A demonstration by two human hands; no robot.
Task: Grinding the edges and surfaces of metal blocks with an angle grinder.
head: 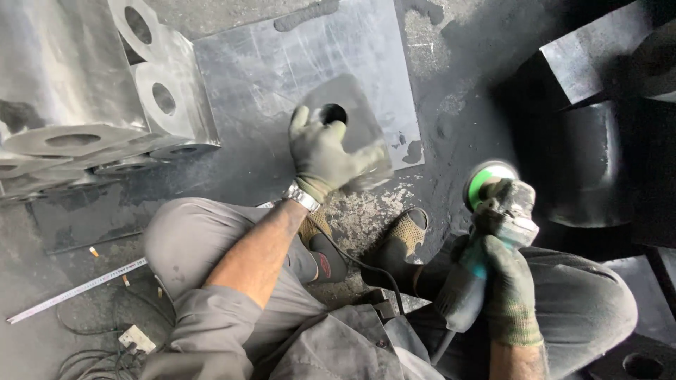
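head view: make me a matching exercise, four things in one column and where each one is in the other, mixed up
Things:
1. angle grinder
2. small metal plate with a hole
3. measuring tape
4. stack of cut plates with round holes

Places:
A. lying flat on the floor at lower left
B. gripped in the right hand
C. piled at upper left
D. held by the left hand over the large sheet

Pairs: 1-B, 2-D, 3-A, 4-C
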